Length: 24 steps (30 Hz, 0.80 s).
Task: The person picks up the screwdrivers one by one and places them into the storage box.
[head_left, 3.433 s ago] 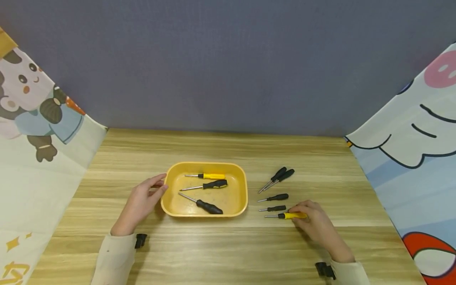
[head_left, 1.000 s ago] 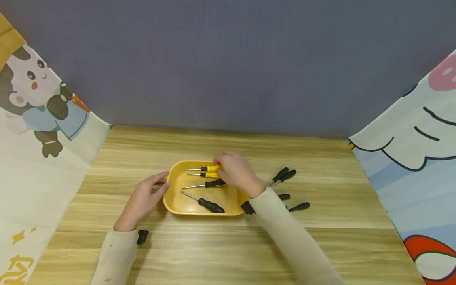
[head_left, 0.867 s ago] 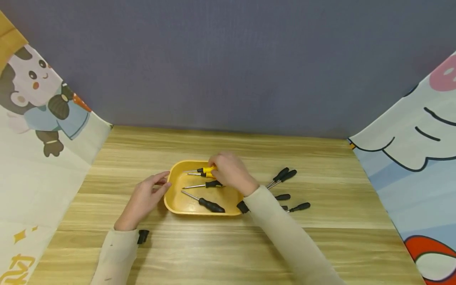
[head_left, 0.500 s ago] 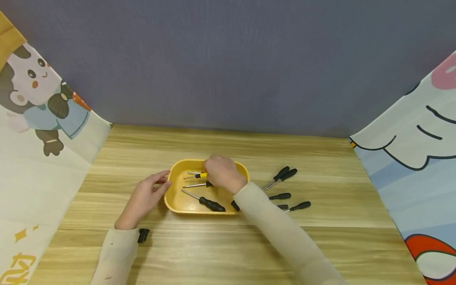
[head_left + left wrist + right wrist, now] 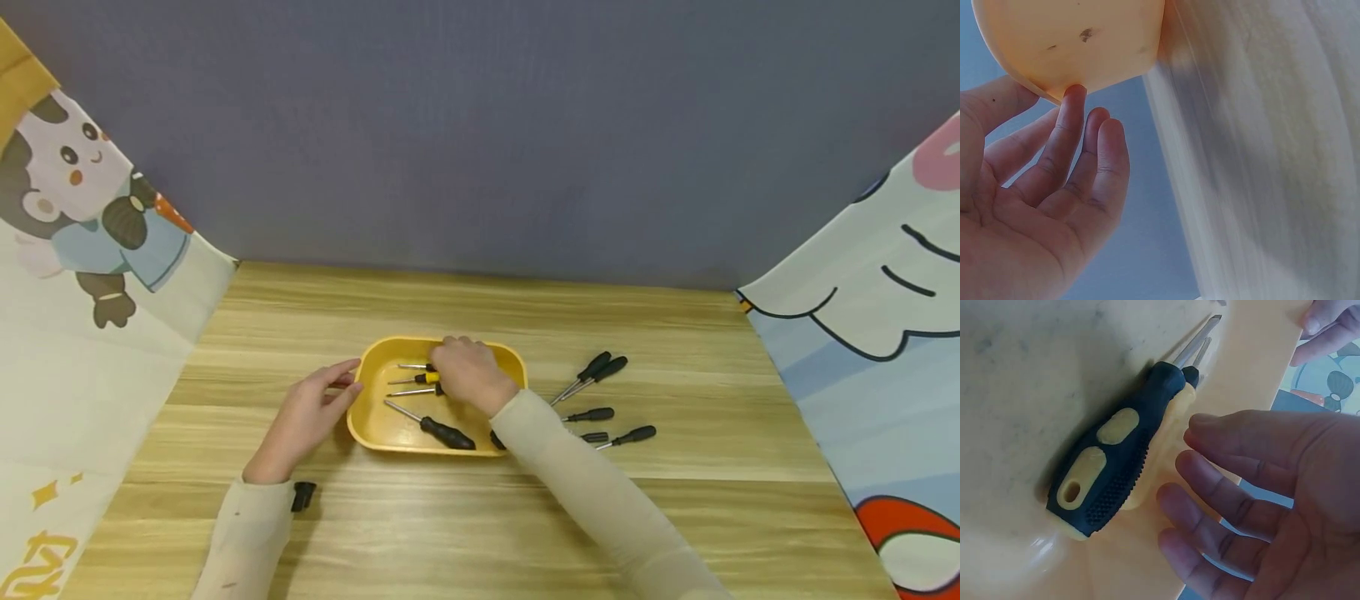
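Note:
A yellow plastic tray (image 5: 357, 429) holds several screwdrivers. Against its left rim rest the fingertips of my left hand (image 5: 303, 421), fingers loosely bent. My right hand (image 5: 468, 375) is down inside the tray, covering some handles. The right wrist view shows its thumb and fingers loosely bent beside a black screwdriver (image 5: 1107, 447) with yellow inlays and a yellow screwdriver (image 5: 1159, 447); nothing shows between them. In the head view two yellow-handled screwdrivers poke out past the hand, one with a visible yellow part (image 5: 432, 378). A bigger black screwdriver (image 5: 446, 433) lies slanted at the tray's front.
Right of the tray on the wooden table (image 5: 420, 525) lie several black screwdrivers, among them a crossed pair (image 5: 596, 367), a middle one (image 5: 596, 414) and a front one (image 5: 637, 433). A grey panel (image 5: 480, 150) stands behind; cartoon-printed sheets (image 5: 922, 317) flank both sides.
My right hand picked up the yellow screwdriver at the right, carried it left into the tray and now lies lower over the handles there. The left hand stays at the rim.

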Tool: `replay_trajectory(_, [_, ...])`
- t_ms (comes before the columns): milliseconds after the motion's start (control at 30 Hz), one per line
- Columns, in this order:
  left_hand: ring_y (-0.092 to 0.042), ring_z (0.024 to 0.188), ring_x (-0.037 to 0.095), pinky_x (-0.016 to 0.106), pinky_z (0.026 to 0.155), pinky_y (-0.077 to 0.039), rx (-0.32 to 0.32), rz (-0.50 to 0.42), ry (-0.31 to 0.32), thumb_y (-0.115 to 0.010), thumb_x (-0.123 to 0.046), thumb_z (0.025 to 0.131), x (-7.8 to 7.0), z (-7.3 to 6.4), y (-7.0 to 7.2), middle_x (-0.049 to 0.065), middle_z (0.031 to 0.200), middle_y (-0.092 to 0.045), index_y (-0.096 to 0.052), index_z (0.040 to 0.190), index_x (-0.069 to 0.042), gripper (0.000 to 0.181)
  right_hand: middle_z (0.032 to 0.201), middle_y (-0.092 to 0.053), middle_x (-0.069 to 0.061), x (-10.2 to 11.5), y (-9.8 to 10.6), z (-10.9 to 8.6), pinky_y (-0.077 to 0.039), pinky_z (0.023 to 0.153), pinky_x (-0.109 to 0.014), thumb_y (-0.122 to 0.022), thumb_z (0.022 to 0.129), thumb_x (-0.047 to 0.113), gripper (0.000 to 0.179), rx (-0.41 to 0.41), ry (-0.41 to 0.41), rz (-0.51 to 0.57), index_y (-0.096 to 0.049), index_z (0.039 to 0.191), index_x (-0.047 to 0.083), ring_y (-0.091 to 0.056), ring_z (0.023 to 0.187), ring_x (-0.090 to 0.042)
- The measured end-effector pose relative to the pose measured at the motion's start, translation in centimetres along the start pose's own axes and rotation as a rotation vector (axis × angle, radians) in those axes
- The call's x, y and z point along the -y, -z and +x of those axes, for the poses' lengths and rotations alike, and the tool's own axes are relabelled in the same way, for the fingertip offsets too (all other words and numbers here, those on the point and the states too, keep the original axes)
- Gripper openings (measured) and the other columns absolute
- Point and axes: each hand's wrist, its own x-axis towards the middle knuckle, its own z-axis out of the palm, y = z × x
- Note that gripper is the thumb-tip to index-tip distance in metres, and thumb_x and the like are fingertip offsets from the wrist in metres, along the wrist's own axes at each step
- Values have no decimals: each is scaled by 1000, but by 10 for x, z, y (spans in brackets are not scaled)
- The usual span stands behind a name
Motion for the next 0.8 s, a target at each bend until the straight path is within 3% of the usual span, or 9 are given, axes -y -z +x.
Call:
replay_trajectory(333, [-62,109,33,46,90,-58,7,-5,10,-62,-13,101,-1,0,0,19,118,-65,-54,141,2,43,97,-63,-4,-2,13,-10,-58,71,-37,-64,96,8,14,-44,4,6,-73,104,16,-60,85,-21])
replay_trajectory(533, [-62,110,33,46,90,-58,9,-7,8,-63,-12,101,-1,0,0,19,119,-65,-54,141,2,43,107,-66,-3,-9,26,-28,-58,73,-31,-70,95,15,24,-103,36,52,-72,119,14,-63,94,-19])
replay_trajectory(800, [-62,109,33,46,90,-58,7,-1,6,-63,-12,101,-2,-1,0,19,118,-65,-54,140,2,43,105,-68,-4,-29,32,-59,-58,75,-31,-73,94,16,23,-207,58,76,-72,116,11,-63,91,-19])
